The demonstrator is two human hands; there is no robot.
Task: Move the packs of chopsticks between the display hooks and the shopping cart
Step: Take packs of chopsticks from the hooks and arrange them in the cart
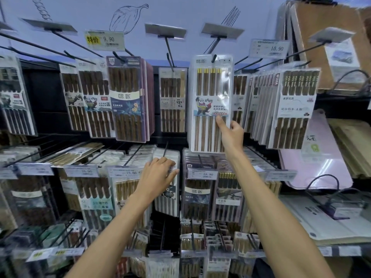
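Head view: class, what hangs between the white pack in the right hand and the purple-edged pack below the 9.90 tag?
One clear pack of dark chopsticks on its hook hangs between the white pack and the purple-edged pack, in the head view.

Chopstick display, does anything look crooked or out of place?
Yes: one pack of pale chopsticks lies flat across the hook wires in the middle row, left of the left hand, instead of hanging like its neighbours.

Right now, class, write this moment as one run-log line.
right hand: pinches white pack hanging on upper hook | left hand: grips lower pack
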